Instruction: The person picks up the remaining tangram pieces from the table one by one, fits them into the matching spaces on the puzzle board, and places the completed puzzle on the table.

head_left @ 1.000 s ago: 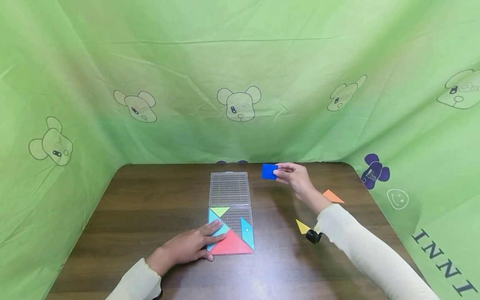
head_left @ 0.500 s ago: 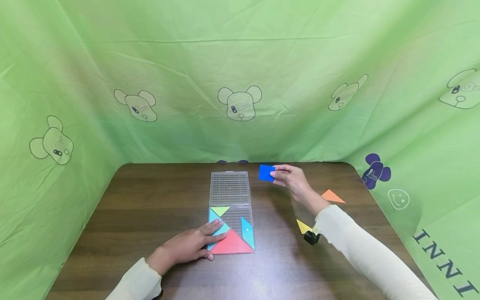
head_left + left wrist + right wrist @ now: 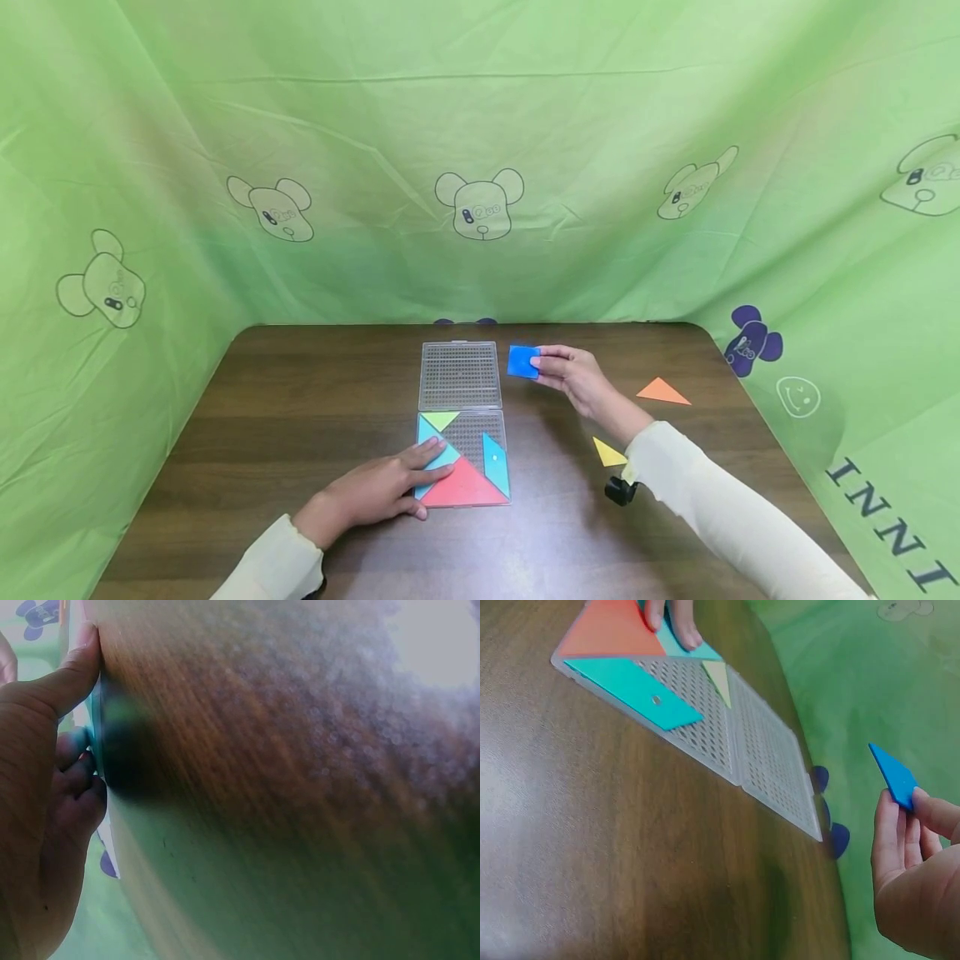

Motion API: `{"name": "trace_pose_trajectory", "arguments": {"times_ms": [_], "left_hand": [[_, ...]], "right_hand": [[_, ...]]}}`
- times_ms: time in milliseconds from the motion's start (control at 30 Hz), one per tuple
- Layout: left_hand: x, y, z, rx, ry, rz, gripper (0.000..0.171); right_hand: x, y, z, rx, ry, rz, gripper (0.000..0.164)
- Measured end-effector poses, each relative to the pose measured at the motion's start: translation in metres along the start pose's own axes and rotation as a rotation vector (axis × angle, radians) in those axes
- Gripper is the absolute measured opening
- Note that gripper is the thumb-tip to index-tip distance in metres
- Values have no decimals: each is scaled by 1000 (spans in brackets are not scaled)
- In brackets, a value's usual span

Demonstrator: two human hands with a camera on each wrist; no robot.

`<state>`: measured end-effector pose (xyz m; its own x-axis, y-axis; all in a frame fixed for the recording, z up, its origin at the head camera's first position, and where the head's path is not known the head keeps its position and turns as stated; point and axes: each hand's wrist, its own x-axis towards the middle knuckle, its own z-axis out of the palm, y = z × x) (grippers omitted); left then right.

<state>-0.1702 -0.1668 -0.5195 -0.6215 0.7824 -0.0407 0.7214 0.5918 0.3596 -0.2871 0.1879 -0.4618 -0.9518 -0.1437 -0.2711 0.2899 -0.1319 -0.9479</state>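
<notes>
My right hand [image 3: 581,383] pinches a blue square tangram piece [image 3: 521,362] between thumb and fingers, raised to the right of the open case lid [image 3: 459,375]. The right wrist view shows the blue square [image 3: 895,778] tilted in the fingertips. My left hand [image 3: 375,492] rests with extended fingers over the light blue triangle [image 3: 450,456] and the edge of the red triangle [image 3: 467,487], thumb [image 3: 79,664] at the case's near edge. A small yellow-green triangle [image 3: 440,420] and a turquoise parallelogram [image 3: 496,468] also lie in the perforated case base [image 3: 468,429].
An orange triangle [image 3: 663,392] and a yellow triangle [image 3: 607,452] lie on the wooden table [image 3: 300,400] to the right, the yellow one near the right cuff. Green printed cloth [image 3: 337,275] surrounds the table at the back and sides.
My right hand has moved left and nearer with the blue square, toward the case lid. More of the orange triangle is uncovered. The left hand has stayed in place.
</notes>
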Motion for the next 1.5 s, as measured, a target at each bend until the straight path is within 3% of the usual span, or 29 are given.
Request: {"name": "trace_pose_trajectory", "arguments": {"times_ms": [333,833,1067,1500], "left_hand": [[0,1,-1,-19,-32,-38,69],[1,-1,0,7,-10,-10,70],[2,0,0,-10,-46,-38,70],[1,-1,0,-4,-24,-22,68]], "right_hand": [[-5,9,10,-11,-44,2,39],[-2,23,28,-4,-39,17,37],[-4,32,37,-9,-35,50,37],[-2,44,49,-54,-77,65,37]]}}
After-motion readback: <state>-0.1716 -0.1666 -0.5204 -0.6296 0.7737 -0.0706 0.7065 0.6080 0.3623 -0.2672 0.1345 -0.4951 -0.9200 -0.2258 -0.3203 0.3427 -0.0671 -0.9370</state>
